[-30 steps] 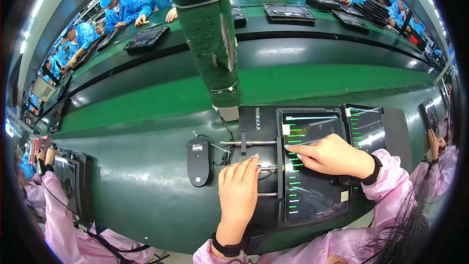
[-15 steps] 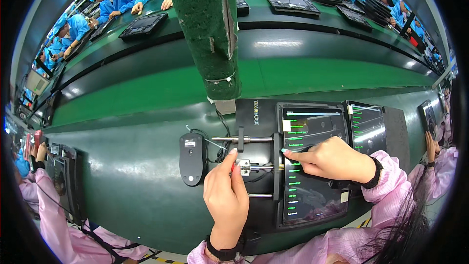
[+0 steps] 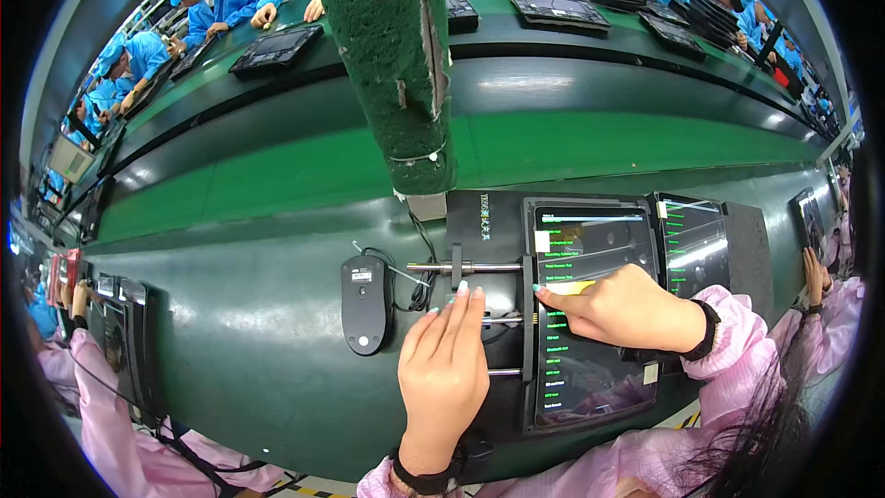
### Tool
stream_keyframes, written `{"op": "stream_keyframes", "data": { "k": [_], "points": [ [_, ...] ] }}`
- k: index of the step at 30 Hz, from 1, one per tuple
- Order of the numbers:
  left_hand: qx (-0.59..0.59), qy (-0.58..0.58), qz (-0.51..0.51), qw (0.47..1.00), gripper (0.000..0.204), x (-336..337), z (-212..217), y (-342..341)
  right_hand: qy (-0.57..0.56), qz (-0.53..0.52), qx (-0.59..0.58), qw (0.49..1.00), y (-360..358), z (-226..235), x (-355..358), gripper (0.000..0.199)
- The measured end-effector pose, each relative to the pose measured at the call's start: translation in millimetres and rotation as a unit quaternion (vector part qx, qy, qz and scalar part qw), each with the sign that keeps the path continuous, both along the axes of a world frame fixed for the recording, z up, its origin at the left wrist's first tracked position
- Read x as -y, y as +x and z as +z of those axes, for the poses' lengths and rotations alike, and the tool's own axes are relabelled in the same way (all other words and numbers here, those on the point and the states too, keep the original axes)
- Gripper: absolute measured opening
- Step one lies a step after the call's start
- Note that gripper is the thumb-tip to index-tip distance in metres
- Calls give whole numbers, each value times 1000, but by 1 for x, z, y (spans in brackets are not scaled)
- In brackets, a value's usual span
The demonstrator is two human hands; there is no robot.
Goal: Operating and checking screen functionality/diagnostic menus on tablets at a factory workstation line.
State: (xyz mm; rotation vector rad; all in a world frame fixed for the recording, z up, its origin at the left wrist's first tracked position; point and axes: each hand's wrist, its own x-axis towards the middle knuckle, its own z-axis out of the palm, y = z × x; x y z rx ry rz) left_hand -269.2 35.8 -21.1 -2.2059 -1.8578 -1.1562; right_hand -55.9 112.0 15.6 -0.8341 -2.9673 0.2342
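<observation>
A black tablet lies in a black test fixture, its lit screen showing a list of green and white lines. My right hand is over the screen, index finger stretched out to the tablet's left edge and the other fingers curled, holding nothing. A yellow strip shows on the screen beside that hand. My left hand lies with its fingers straight and close together over the fixture's clamp, which it mostly hides. Metal rods run from the clamp area to a black bar along the tablet's left side.
Left of the fixture, a black computer mouse lies upside down beside its cable. A second lit tablet stands to the right. A green padded post hangs ahead. Co-workers in blue sit across the line.
My left hand has let go of the red clamp handle and straightened its fingers over it. A yellow strip has appeared on the screen. My right hand has hardly moved.
</observation>
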Motion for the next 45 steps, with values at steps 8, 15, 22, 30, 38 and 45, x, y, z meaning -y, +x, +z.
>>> {"op": "stream_keyframes", "data": {
  "k": [8,15,22,30,38,45],
  "points": [
    [-42,-34,-36,998,31,-1,-5,4,15,-13,-2,1000,2,-5,4,42],
    [24,-35,-24,999,28,-2,-7,6,1,-7,-30,1000,7,-10,0,43],
    [21,-32,-24,999,24,-1,-7,7,-7,-17,-48,999,10,-12,1,41],
    [23,-30,-35,999,22,-1,-7,6,-24,-20,-30,999,12,-8,0,40],
    [29,-29,-29,999,22,-1,-7,6,-3,-13,-43,999,15,-8,-4,39],
    [60,-34,-24,997,17,0,-9,5,39,-55,-19,998,14,-4,-11,36]
  ]
}}
